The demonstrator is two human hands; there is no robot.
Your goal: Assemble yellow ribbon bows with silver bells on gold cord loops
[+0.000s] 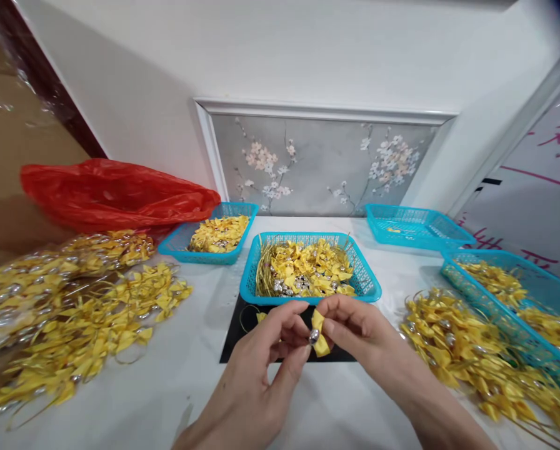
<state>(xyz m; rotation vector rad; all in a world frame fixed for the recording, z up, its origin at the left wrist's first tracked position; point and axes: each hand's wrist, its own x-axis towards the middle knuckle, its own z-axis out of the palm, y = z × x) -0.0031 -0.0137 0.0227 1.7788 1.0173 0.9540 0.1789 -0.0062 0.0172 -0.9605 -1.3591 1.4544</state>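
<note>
A yellow ribbon bow [320, 345] with a shiny silver bead [314, 336] at its middle is held between my two hands. My right hand [355, 328] pinches the bow's upper right edge between thumb and finger. My left hand [273, 359] is closed at the bead side, its thumb tip just under the bead; its curled fingers partly hide what they grip. Beneath the hands lies a black mat [235, 340], where a thin gold cord loop shows left of my left fingers. Just beyond stands a blue basket [371, 290] of similar bows and cords.
Bows are heaped on the left [102, 331] and on the right [472, 350]. A red plastic bag [120, 194] overlaps a back-left basket [247, 219]. Blue baskets stand at back right [420, 225] and far right [490, 315]. A wall with a floral panel [317, 162] closes the back.
</note>
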